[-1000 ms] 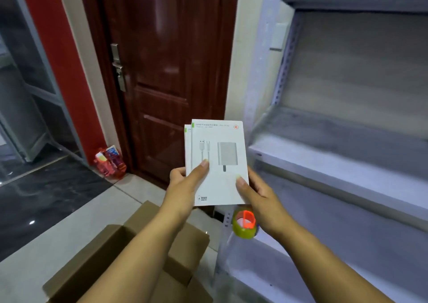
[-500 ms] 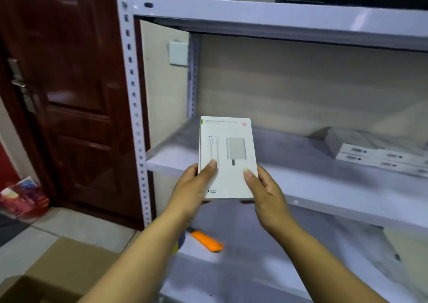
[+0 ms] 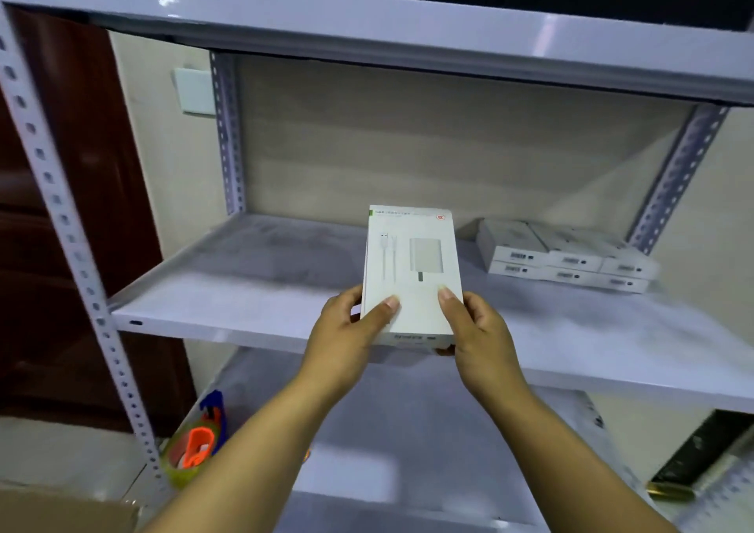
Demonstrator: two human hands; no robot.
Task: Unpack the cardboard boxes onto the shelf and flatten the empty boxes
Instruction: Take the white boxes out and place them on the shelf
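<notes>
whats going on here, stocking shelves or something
Yes, it looks that way. A person holds a white charger box in both hands, the left hand and right hand gripping its lower end, over the middle shelf. A stack of similar white boxes already sits at that shelf's back right. A cardboard box shows at bottom left.

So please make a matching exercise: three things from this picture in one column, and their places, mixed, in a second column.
1. charger box
2. stacked white boxes
3. tape dispenser

a. lower shelf, left end
b. held by left hand and right hand
c. middle shelf, right back corner

Pairs: 1-b, 2-c, 3-a
</notes>
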